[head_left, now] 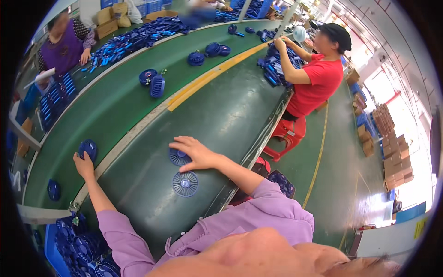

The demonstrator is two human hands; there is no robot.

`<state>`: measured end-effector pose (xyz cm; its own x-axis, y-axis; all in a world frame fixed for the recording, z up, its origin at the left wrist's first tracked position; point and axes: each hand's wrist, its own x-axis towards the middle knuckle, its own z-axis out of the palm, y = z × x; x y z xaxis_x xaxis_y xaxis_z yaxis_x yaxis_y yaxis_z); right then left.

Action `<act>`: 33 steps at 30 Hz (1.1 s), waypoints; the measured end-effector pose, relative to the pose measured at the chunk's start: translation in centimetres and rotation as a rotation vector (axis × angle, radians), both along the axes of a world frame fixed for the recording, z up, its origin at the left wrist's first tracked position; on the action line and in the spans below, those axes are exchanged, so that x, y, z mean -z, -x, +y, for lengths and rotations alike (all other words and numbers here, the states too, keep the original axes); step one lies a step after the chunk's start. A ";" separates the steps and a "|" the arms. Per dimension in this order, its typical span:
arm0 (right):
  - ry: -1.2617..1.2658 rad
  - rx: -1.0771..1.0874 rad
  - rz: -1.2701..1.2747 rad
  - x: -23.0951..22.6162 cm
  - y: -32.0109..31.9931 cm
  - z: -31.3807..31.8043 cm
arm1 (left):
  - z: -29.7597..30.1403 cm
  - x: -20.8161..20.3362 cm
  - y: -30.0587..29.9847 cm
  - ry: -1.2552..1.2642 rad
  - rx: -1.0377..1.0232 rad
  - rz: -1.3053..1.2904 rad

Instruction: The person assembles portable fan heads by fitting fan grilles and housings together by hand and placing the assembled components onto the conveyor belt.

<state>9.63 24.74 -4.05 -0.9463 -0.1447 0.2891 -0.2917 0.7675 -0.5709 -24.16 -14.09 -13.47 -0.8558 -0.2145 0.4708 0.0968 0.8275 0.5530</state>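
- My left hand [84, 166] touches the blue fan [88, 149], inside the belt's [113, 108] right edge (finger grip: I cannot tell).
- My right hand [198, 153], fingers spread, partly covers one grille [177, 158] between the tabletop's [221, 115] side edges.
- Second grille [185, 184]: just beside it.

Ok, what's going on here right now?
The left hand touches a blue fan unit on the green belt. The right hand is over a blue round grille on the dark green tabletop, a second grille lying beside it. Farther along, a co-worker in red is beside a pile of blue parts.
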 end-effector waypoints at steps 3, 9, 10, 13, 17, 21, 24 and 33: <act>-0.104 0.078 0.112 2.0 -0.4 -1.0 | 1.7 -0.5 0.8 -0.006 0.142 -0.067; -0.117 0.084 0.145 0.9 1.3 -0.3 | 3.1 -2.9 0.0 0.155 0.205 -0.201; 0.013 0.058 0.238 0.5 2.6 -1.3 | 0.5 -1.5 0.5 0.026 0.259 -0.075; 0.614 0.065 -0.264 -1.8 5.4 -1.5 | 2.5 -1.5 -2.2 -0.579 0.376 -0.058; 1.251 0.027 -0.251 -3.7 7.8 -4.2 | 8.6 -6.3 -10.3 -1.629 0.485 -0.343; 1.175 -0.147 -0.209 -5.7 9.7 -7.7 | 11.0 -8.6 -15.4 -1.881 0.566 -0.439; 0.923 -0.074 -0.088 -6.6 10.1 -10.0 | 11.2 -10.1 -17.4 -1.911 0.594 -0.486; 0.176 -0.214 0.501 -4.7 11.3 -11.4 | 11.0 -10.8 -19.1 -1.921 0.896 -0.730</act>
